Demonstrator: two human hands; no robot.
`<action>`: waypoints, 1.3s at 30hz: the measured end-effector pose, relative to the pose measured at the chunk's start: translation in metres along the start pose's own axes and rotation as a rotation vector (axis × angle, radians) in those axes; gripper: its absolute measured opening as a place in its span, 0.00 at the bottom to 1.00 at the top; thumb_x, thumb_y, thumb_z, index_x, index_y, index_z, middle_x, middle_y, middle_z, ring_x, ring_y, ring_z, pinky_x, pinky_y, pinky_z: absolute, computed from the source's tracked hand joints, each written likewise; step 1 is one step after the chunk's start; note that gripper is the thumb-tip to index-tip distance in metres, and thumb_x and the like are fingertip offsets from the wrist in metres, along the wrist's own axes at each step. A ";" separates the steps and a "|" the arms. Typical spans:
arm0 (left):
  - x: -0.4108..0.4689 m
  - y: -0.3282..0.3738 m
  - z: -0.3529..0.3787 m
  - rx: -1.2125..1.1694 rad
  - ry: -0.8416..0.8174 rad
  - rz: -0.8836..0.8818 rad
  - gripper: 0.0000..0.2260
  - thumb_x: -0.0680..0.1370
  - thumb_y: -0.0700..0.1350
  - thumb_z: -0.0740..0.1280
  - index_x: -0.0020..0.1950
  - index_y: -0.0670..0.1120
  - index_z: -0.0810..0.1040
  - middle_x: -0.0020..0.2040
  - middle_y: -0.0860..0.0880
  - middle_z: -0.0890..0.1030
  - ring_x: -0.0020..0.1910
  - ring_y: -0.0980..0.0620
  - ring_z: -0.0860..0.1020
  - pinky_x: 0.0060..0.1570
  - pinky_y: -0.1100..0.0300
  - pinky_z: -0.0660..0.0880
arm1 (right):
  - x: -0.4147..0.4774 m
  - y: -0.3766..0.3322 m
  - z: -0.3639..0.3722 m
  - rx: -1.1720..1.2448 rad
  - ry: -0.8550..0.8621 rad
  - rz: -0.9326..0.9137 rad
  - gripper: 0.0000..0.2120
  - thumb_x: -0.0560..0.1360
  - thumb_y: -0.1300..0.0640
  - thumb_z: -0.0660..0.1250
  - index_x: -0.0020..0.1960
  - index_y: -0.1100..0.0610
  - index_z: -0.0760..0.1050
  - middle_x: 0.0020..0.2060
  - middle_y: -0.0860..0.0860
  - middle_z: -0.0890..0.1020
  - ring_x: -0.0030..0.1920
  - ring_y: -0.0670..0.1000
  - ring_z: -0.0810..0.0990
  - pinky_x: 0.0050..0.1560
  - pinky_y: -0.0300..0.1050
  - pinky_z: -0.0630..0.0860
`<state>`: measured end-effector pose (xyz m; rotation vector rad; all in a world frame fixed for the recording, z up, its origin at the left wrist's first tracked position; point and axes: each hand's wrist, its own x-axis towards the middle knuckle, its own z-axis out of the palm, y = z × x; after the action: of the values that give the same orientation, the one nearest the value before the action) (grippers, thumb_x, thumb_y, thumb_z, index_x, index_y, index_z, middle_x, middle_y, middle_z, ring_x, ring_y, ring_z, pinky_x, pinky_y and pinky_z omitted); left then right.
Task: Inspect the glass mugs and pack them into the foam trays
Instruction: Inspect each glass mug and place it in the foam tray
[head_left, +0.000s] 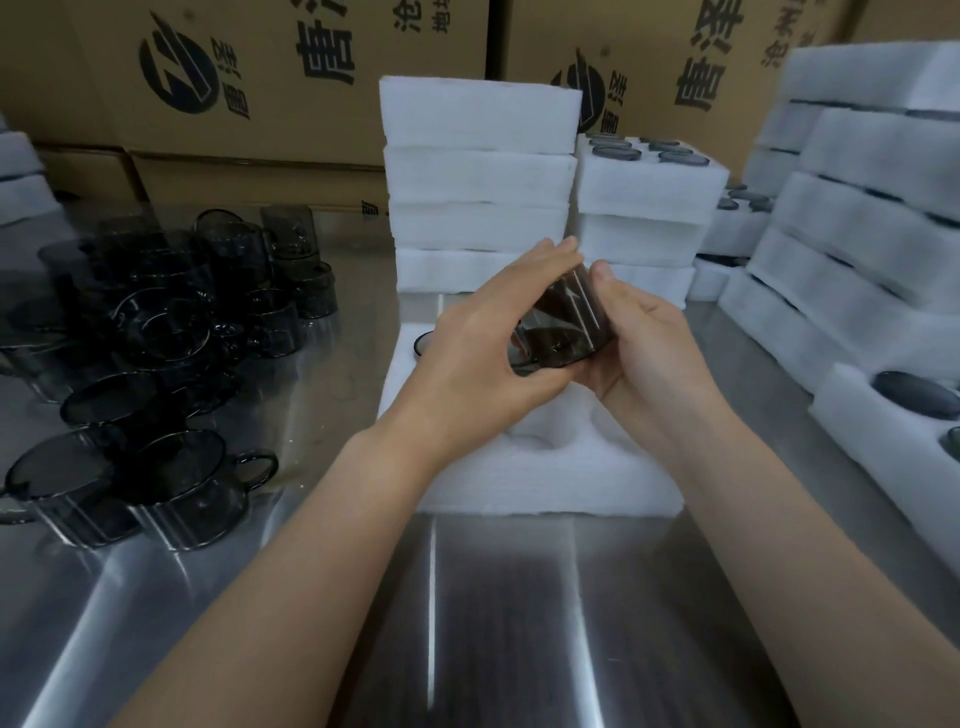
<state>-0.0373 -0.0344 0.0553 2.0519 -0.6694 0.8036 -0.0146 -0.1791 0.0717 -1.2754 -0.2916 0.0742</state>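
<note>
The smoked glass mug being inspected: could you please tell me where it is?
Head view, centre: the smoked glass mug is held between the left hand and right hand, above the foam tray on the steel table.

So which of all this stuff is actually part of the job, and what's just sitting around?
In the job:
smoky dark glass mug, held by left hand and right hand
white foam tray with round pockets under the hands
cluster of dark glass mugs waiting at left

Just standing by:
stacked white foam trays behind
printed brown cardboard boxes
</note>
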 end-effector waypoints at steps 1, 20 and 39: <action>0.000 0.000 0.000 -0.008 -0.007 0.005 0.31 0.71 0.38 0.76 0.72 0.43 0.70 0.72 0.52 0.70 0.74 0.56 0.63 0.71 0.66 0.62 | 0.000 -0.001 -0.001 0.036 -0.029 0.030 0.19 0.83 0.50 0.57 0.62 0.62 0.78 0.54 0.60 0.84 0.54 0.59 0.83 0.59 0.60 0.77; -0.001 0.001 0.004 0.118 0.035 -0.147 0.35 0.70 0.50 0.75 0.75 0.51 0.65 0.65 0.56 0.77 0.61 0.61 0.73 0.54 0.72 0.71 | -0.003 0.007 0.005 -0.124 -0.026 -0.072 0.25 0.71 0.46 0.67 0.61 0.61 0.80 0.52 0.60 0.84 0.52 0.59 0.84 0.51 0.56 0.81; 0.001 0.007 -0.004 0.030 -0.095 0.010 0.38 0.68 0.47 0.78 0.75 0.48 0.64 0.77 0.52 0.64 0.77 0.54 0.58 0.74 0.44 0.61 | 0.005 0.003 -0.007 0.248 -0.268 0.113 0.22 0.74 0.49 0.68 0.64 0.60 0.78 0.63 0.62 0.79 0.60 0.59 0.81 0.57 0.57 0.79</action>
<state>-0.0429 -0.0353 0.0614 2.1256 -0.7250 0.7295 -0.0074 -0.1834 0.0682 -1.0337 -0.4261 0.3693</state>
